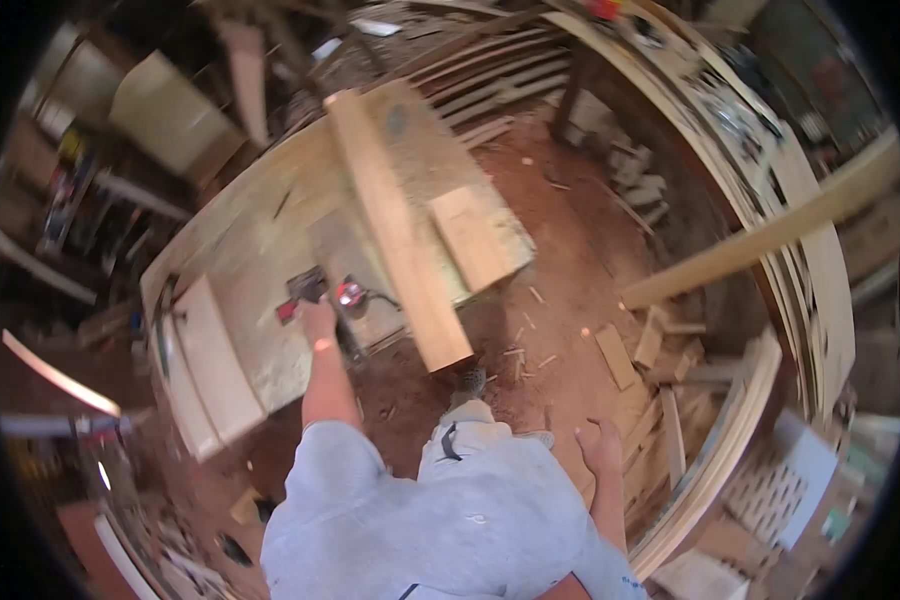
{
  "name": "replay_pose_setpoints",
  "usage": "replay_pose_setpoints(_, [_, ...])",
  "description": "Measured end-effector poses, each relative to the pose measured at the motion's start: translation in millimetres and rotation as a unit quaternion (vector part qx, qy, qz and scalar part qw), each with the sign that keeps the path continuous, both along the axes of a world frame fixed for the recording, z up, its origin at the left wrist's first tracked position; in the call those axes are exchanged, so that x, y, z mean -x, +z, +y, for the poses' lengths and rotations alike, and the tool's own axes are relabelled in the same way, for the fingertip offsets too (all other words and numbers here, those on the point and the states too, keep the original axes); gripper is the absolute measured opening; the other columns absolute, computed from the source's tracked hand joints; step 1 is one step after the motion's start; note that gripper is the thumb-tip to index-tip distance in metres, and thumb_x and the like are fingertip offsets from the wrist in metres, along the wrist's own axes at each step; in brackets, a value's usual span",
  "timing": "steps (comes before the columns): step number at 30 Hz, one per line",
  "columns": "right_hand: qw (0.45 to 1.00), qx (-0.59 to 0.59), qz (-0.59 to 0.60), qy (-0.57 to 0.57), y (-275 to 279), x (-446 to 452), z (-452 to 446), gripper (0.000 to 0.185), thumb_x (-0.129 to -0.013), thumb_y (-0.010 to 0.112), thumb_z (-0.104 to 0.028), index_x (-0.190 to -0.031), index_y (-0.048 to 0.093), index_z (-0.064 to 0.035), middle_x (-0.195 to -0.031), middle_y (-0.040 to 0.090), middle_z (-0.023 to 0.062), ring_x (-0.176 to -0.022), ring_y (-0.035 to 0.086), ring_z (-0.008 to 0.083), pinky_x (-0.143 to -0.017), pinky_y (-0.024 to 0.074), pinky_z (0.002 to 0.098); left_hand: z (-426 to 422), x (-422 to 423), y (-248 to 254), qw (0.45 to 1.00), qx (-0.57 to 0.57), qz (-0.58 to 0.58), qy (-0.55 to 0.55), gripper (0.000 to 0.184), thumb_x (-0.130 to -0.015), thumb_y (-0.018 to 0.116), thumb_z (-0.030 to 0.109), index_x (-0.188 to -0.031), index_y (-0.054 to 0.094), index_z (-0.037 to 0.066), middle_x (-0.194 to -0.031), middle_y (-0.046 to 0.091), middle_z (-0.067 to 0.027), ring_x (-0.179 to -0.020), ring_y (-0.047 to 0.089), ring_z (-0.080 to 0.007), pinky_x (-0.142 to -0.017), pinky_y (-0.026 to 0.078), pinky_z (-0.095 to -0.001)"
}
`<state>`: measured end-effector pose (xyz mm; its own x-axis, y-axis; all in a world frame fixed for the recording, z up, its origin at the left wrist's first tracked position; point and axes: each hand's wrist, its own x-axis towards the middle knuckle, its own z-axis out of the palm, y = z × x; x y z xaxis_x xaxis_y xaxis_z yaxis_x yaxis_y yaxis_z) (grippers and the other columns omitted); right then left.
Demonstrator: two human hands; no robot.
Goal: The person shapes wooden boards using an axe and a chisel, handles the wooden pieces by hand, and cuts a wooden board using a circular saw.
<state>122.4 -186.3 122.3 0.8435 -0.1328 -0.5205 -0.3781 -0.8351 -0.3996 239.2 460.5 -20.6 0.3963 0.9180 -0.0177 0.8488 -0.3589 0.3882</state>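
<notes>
My left hand reaches over the near edge of the workbench and is closed on a black-and-red tool; blur hides its exact kind. Just right of that tool sits a round red-and-silver object with a dark part trailing off it. A long, thick wooden beam lies across the bench, its near end jutting past the edge. Beside the beam is a shorter wooden block. My right hand hangs low at my side, fingers loosely apart, holding nothing.
Pale boards lie on the bench's left end. Wood offcuts and chips litter the earth floor on the right. A long plank slants in from the right, near stacked curved-looking boards. A shoe stands under the beam's end.
</notes>
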Motion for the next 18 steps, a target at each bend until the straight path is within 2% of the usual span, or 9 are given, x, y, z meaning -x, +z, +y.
replay_pose_setpoints(2, [0.998, 0.004, 0.02, -0.057, 14, 17, -12, 0.048, -0.09, 0.08, -0.034, -0.127, 0.072, -0.0047, -0.139, 0.067, 0.0204, -0.133, 0.059, 0.0378, -0.115, 0.0459, 0.0472, -20, -17, 17, 0.996, 0.047, -0.072, -0.026, 0.046, -0.091, 0.069, 0.021, -0.123, 0.064, -0.011, -0.125, 0.065, -0.0374, -0.128, 0.058, -0.0523, -0.109, 0.048, -0.0549])
replay_pose_setpoints(3, [0.997, 0.008, 0.007, -0.082, 2, 35, -25, 0.049, -0.09, 0.08, -0.035, -0.128, 0.072, -0.0048, -0.139, 0.067, 0.0203, -0.133, 0.059, 0.0377, -0.115, 0.0461, 0.0468, -6, -18, -17, 0.959, -0.01, -0.248, -0.139, 0.047, -0.091, 0.07, 0.023, -0.121, 0.063, -0.013, -0.124, 0.066, -0.0362, -0.122, 0.059, -0.0522, -0.108, 0.047, -0.0562])
replay_pose_setpoints(4, [0.994, 0.015, -0.007, -0.113, -11, 57, -42, 0.051, -0.09, 0.08, -0.035, -0.13, 0.072, -0.0049, -0.14, 0.067, 0.0202, -0.133, 0.059, 0.0375, -0.115, 0.0463, 0.0463, -19, -33, -21, 0.955, -0.133, -0.227, -0.137, 0.047, -0.093, 0.069, 0.022, -0.124, 0.063, -0.013, -0.126, 0.067, -0.0328, -0.118, 0.061, -0.0494, -0.11, 0.046, -0.0562])
replay_pose_setpoints(7, [0.976, 0.053, -0.003, -0.211, -75, 144, -96, 0.054, -0.09, 0.08, -0.036, -0.134, 0.071, -0.005, -0.139, 0.068, 0.0198, -0.133, 0.061, 0.0377, -0.116, 0.0462, 0.046, -106, -64, 13, 0.905, -0.218, -0.223, -0.29, 0.042, -0.097, 0.067, 0.016, -0.129, 0.062, -0.011, -0.134, 0.064, -0.0278, -0.127, 0.059, -0.0445, -0.11, 0.047, -0.0538])
replay_pose_setpoints(10, [0.947, -0.008, -0.048, -0.316, -147, 246, -153, 0.057, -0.09, 0.08, -0.037, -0.136, 0.07, -0.004, -0.136, 0.07, 0.0193, -0.131, 0.063, 0.0358, -0.115, 0.0474, 0.0451, -266, -91, 28, 0.812, -0.077, -0.323, -0.479, 0.039, -0.096, 0.069, 0.014, -0.127, 0.063, -0.01, -0.131, 0.064, -0.0276, -0.127, 0.059, -0.0437, -0.109, 0.048, -0.0528])
replay_pose_setpoints(11, [0.919, -0.007, -0.069, -0.388, -126, 259, -153, 0.054, -0.089, 0.081, -0.037, -0.132, 0.071, -0.0048, -0.128, 0.073, 0.0183, -0.124, 0.066, 0.0354, -0.109, 0.0504, 0.0446, -327, -88, 31, 0.78, 0.044, -0.334, -0.527, 0.036, -0.095, 0.069, 0.012, -0.124, 0.065, -0.008, -0.128, 0.066, -0.0263, -0.124, 0.061, -0.0431, -0.109, 0.048, -0.0514])
replay_pose_setpoints(12, [0.885, -0.009, -0.087, -0.456, -82, 267, -153, 0.05, -0.089, 0.082, -0.037, -0.127, 0.073, -0.0056, -0.121, 0.075, 0.0174, -0.118, 0.069, 0.035, -0.104, 0.0534, 0.044, -398, -83, 38, 0.735, 0.161, -0.332, -0.569, 0.032, -0.094, 0.07, 0.011, -0.121, 0.066, -0.006, -0.124, 0.067, -0.0251, -0.121, 0.062, -0.0425, -0.109, 0.049, -0.0501])
replay_pose_setpoints(13, [0.846, -0.013, -0.105, -0.523, -55, 281, -158, 0.046, -0.089, 0.082, -0.037, -0.123, 0.074, -0.0064, -0.113, 0.077, 0.0165, -0.111, 0.072, 0.0346, -0.098, 0.0565, 0.0434, -470, -65, 72, 0.661, 0.154, -0.295, -0.673, 0.03, -0.094, 0.071, 0.012, -0.119, 0.068, -0.004, -0.122, 0.069, -0.0235, -0.12, 0.063, -0.0415, -0.107, 0.05, -0.0495])
replay_pose_setpoints(18, [0.741, 0.03, -0.213, -0.636, -92, 409, -228, 0.048, -0.088, 0.083, -0.035, -0.123, 0.073, -0.0041, -0.116, 0.077, 0.0184, -0.108, 0.073, 0.0317, -0.096, 0.0577, 0.0407, -792, 79, 117, 0.343, 0.169, -0.036, -0.923, 0.035, -0.091, 0.078, 0.025, -0.119, 0.071, 0.005, -0.122, 0.072, -0.0189, -0.121, 0.064, -0.0404, -0.103, 0.052, -0.0496])
